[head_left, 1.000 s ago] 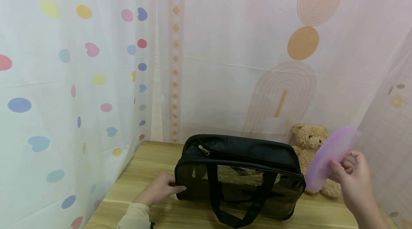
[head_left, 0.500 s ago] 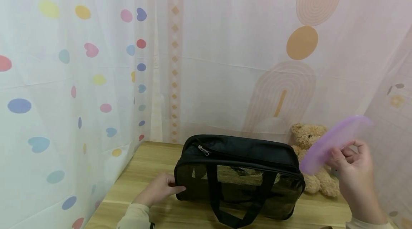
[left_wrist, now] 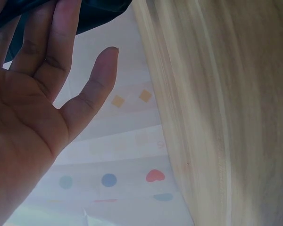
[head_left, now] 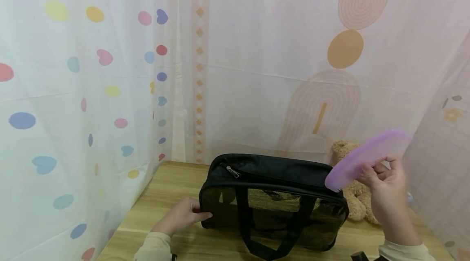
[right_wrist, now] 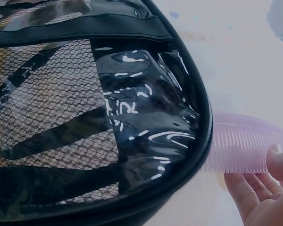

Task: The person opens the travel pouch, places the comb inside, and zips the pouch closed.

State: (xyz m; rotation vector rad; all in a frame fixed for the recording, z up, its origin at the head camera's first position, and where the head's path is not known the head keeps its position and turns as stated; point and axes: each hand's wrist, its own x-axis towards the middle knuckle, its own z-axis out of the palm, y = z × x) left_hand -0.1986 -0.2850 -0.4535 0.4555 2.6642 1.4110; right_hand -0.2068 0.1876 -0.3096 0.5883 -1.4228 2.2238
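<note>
A translucent purple comb (head_left: 361, 161) is pinched between the thumb and fingers of my right hand (head_left: 385, 183). It is tilted, its lower end over the right end of a black bag (head_left: 279, 171) with clear panels. In the right wrist view the comb's teeth (right_wrist: 240, 150) point down and its left part lies behind the bag's edge. My left hand (head_left: 183, 214) rests at the bag's left end. In the left wrist view its fingers (left_wrist: 61, 37) are fairly straight, tips hidden by the bag, and its thumb stands apart. A zipper pull (head_left: 233, 171) lies on the bag's top.
A tan teddy bear (head_left: 356, 200) sits behind the bag's right end, partly hidden by the comb and right hand. The bag's strap handle (head_left: 269, 248) hangs forward onto the wooden table (head_left: 176, 175). Patterned curtains (head_left: 257, 69) close off the back and sides.
My right hand has lifted the comb and brought it left, from beside the bear to over the bag's right end. The left hand and the bag have stayed in place.
</note>
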